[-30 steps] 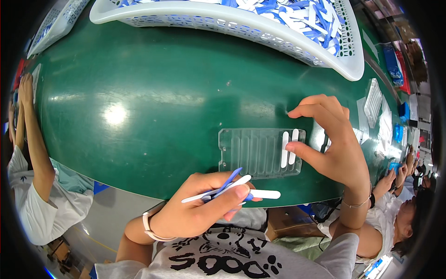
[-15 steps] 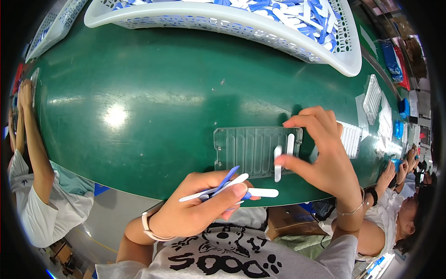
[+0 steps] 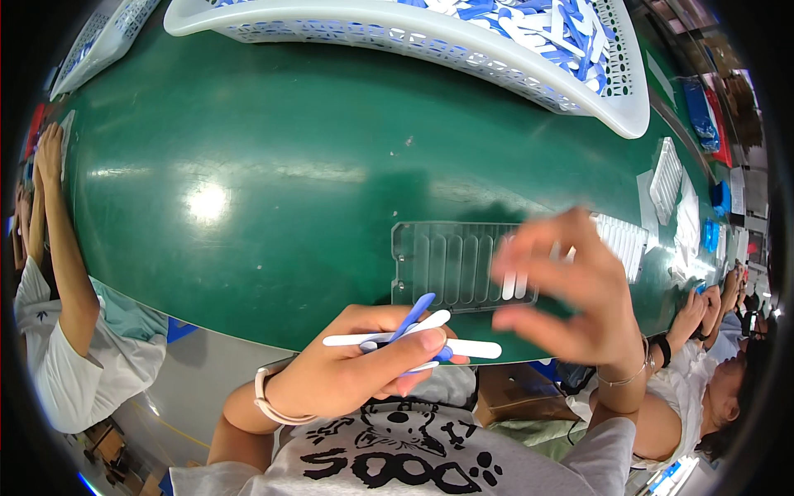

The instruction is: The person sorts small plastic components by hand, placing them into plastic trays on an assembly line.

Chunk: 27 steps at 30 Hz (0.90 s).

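My left hand point(image 3: 364, 364) is closed around several small flat sticks point(image 3: 476, 349), white and blue with rounded ends, fanned out between thumb and fingers. Just beyond it on the table lies a clear plastic tray point(image 3: 447, 266) with a row of long rounded slots. Two white sticks point(image 3: 514, 286) lie side by side in slots toward the tray's right end. Over that end hovers my right hand point(image 3: 579, 289), smeared by motion, with thumb and fingers apart and nothing visible between them. It hides the tray's right edge and part of the sticks.
A white perforated basket point(image 3: 397, 40) full of blue and white sticks stands at the far side of the green table point(image 3: 248, 140). Another basket point(image 3: 103, 50) is at the far left. White slotted trays point(image 3: 622, 244) lie to the right. Co-workers' arms point(image 3: 66, 256) show at both sides.
My right hand has let go of a white stick, which now lies in a slot beside the other one. The hand's fingers have spread. My left hand still holds its sticks.
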### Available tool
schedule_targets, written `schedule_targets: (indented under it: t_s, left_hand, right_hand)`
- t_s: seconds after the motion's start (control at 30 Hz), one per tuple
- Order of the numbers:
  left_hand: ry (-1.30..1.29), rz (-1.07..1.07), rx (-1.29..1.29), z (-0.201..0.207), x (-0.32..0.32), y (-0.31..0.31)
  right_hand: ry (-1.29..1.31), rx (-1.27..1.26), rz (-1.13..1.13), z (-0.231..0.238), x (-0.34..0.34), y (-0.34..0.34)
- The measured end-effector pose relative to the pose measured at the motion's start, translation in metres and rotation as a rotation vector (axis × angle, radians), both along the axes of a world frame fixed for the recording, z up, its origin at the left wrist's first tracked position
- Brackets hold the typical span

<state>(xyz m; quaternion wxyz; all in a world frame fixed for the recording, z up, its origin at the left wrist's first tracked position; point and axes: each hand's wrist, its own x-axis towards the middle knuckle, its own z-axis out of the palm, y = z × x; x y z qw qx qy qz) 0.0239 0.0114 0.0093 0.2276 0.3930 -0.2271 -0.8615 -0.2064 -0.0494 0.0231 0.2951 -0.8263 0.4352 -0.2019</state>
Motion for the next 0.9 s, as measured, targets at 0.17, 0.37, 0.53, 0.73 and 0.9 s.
schedule_targets:
  t_s: [0.17,0.37,0.53,0.73,0.9]
  left_hand:
    - [0.019,-0.032,0.104,0.004,-0.001,-0.005]
    - [-0.067,0.043,-0.065,0.003,-0.007,0.0]
    - [-0.112,0.061,-0.169,-0.001,-0.009,0.005]
    - [-0.152,0.062,-0.257,-0.004,-0.008,0.006]
    - [-0.194,0.043,-0.244,-0.002,-0.011,0.005]
  right_hand:
    - [-0.262,0.033,0.252,0.0,0.005,0.013]
    - [-0.469,0.54,-0.04,0.001,0.003,0.024]
    - [-0.499,0.59,0.001,-0.001,0.0,0.019]
    - [-0.454,0.469,0.058,-0.006,-0.002,0.017]
    - [-0.497,0.47,0.049,-0.003,-0.006,0.018]
